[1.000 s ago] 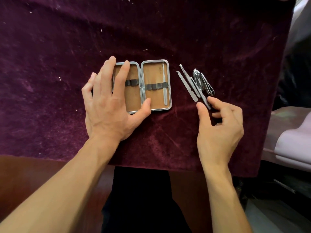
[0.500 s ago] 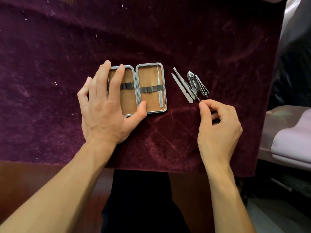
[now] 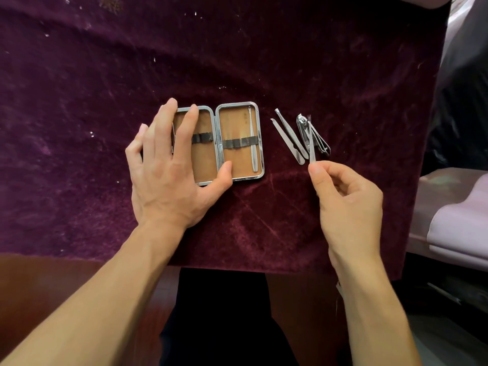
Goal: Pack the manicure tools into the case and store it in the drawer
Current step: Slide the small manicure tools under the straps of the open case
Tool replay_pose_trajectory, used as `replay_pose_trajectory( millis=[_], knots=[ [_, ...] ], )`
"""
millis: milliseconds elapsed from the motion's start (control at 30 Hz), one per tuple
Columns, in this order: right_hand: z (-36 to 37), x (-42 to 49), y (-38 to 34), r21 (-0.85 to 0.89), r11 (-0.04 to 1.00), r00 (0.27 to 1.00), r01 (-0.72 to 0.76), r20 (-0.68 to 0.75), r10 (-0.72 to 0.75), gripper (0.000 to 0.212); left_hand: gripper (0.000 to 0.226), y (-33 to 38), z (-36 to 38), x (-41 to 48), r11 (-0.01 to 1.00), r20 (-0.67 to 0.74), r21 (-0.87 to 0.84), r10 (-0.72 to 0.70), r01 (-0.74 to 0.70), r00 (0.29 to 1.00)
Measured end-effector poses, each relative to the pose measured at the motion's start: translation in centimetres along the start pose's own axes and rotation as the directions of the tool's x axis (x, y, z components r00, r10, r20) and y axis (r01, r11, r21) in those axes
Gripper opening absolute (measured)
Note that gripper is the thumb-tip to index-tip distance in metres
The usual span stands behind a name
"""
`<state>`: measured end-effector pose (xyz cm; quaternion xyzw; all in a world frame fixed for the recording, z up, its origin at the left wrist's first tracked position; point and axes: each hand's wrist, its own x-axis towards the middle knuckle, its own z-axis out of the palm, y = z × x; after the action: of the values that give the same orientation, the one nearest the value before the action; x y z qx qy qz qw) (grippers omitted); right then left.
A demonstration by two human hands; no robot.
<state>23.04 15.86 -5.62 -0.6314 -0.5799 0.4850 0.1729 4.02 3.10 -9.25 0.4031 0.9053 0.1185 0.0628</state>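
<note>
An open metal case [image 3: 239, 122] with tan lining and dark elastic straps lies flat on the purple velvet cloth. One thin steel tool [image 3: 252, 143] sits under the strap in its right half. My left hand [image 3: 169, 170] lies flat over the left half, thumb at the near rim. Right of the case lie a slim file [image 3: 286, 141], tweezers [image 3: 289, 132] and nail clippers [image 3: 318, 138]. My right hand [image 3: 346, 202] pinches the near end of a thin steel tool [image 3: 312, 143], lifted above the clippers.
The velvet cloth [image 3: 237, 48] covers the table; its front edge hangs over dark brown wood [image 3: 39, 281]. A pale lilac cushion or seat [image 3: 454, 220] stands past the table's right edge. My dark-clothed lap [image 3: 221, 313] fills the bottom middle.
My right hand has closed on the thin tool's near end and raised it off the cloth; before, the fingers were only reaching it. My left hand has stayed on the case.
</note>
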Motion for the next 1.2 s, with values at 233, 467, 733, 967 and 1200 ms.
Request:
replay_pose_trajectory(
  millis=[233, 467, 733, 967, 1200],
  knots=[
    [-0.1, -0.5, -0.5, -0.135, 0.990, 0.995, 0.048, 0.093, -0.035, 0.027, 0.089, -0.1, 0.2, 0.0, 1.000, -0.011, 0.011, 0.005, -0.004, 1.000],
    [1.3, -2.5, -2.0, 0.008, 0.998, 0.972, 0.057, 0.227, -0.058, 0.031, 0.089, -0.2, 0.3, 0.0, 1.000, -0.024, 0.014, 0.013, -0.013, 1.000],
    [1.8, -5.0, -1.8, 0.022, 1.000, 0.947, -0.019, 0.322, 0.011, 0.035, 0.089, -0.3, 0.3, 0.0, 1.000, -0.025, 0.009, 0.012, -0.012, 1.000],
    [2.4, -5.4, -1.6, 0.020, 0.999, 0.947, -0.046, 0.319, 0.037, 0.035, 0.089, -0.2, 0.2, 0.0, 1.000, -0.023, 0.015, 0.014, -0.014, 1.000],
    [2.8, -5.1, -1.1, -0.015, 0.999, 0.953, -0.042, 0.299, 0.044, 0.036, 0.089, -0.2, 0.3, 0.0, 1.000, -0.022, 0.016, 0.014, -0.014, 1.000]
  ],
)
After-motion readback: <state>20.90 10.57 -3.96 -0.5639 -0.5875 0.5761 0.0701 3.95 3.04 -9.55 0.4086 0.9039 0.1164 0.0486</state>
